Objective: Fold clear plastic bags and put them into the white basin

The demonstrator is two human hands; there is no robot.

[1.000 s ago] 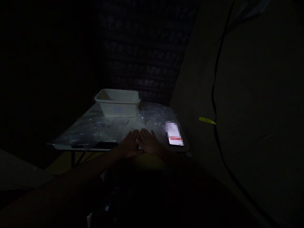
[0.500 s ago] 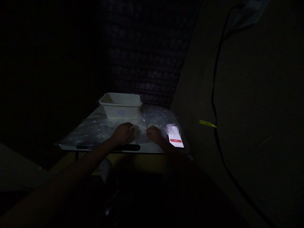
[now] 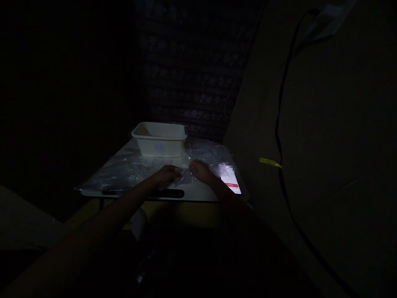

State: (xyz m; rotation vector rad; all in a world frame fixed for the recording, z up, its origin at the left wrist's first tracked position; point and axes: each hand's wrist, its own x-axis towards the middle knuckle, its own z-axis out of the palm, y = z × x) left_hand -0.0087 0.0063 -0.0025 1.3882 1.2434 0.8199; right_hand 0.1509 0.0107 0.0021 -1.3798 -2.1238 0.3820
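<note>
A crinkled clear plastic bag (image 3: 185,176) stretches between my two hands, low over the front of a small white table (image 3: 198,193). My left hand (image 3: 167,174) is closed on its left side, with the fingertips partly hidden by the film. On the other side, my right hand (image 3: 199,169) pinches the bag's upper right part. Behind the hands stands a cream plastic tub (image 3: 159,147) with a faint mark on its front. The dim light hides the finer detail of the fingers.
Clear plastic bags (image 3: 116,174) lie spread on the table's left, with further plastic film (image 3: 206,150) at the back right. A lit phone (image 3: 231,186) rests at the right edge. A black cable (image 3: 281,124) with a yellow tag (image 3: 270,162) hangs along the right wall.
Both hands have closed on the clear plastic bag, which now shows raised and bunched between them. The right hand sits slightly higher; the left has turned inward.
</note>
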